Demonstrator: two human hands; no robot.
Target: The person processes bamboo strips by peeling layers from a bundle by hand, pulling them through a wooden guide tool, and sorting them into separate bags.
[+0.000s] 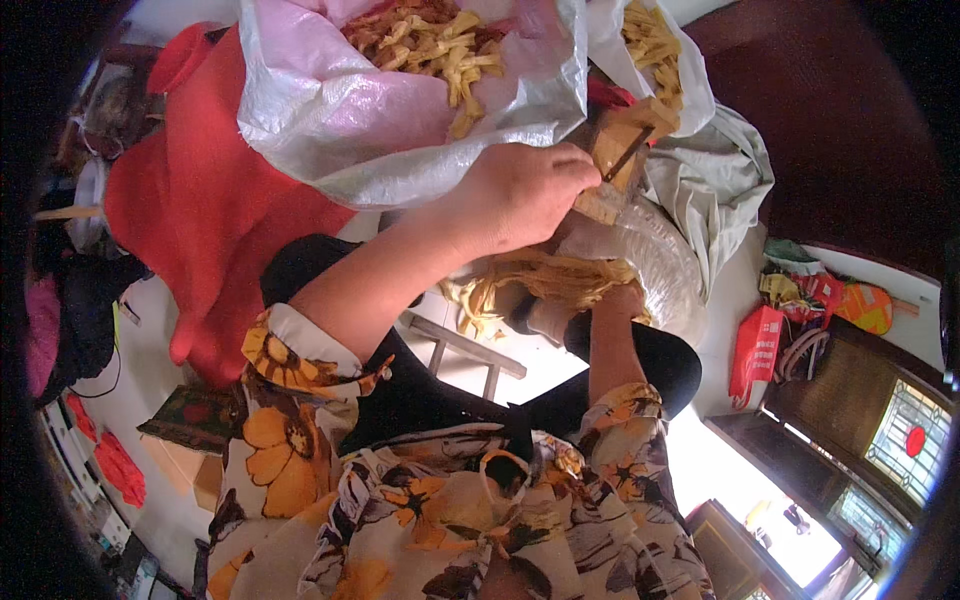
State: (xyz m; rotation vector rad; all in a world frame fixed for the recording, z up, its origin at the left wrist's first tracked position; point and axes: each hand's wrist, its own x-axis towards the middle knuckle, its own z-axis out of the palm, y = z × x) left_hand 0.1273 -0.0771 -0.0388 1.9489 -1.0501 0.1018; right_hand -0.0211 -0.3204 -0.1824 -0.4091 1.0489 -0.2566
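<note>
My left hand [521,191] reaches across with fingers curled, its fingertips at the edge of a wooden block [600,204]. A narrow dark strip [628,154] runs slantwise over the block, its lower end close to my fingertips; whether I grip it is hidden. Lower down, my right hand [621,301] is closed around one end of a bundle of limp yellow-brown strips [555,277]. These lie across above my lap, and some loose ends hang toward the floor. Just beyond my left hand is a white woven sack [405,176] holding knotted yellowish pieces [457,49].
A second white sack [694,67] with similar pieces stands at the upper right, beside grey-green cloth [705,187]. Red cloth [202,202] drapes at the left. Between my knees shows a wooden rail [465,345]. Red bags [757,349] rest at the right, a cardboard box [176,461] at the left.
</note>
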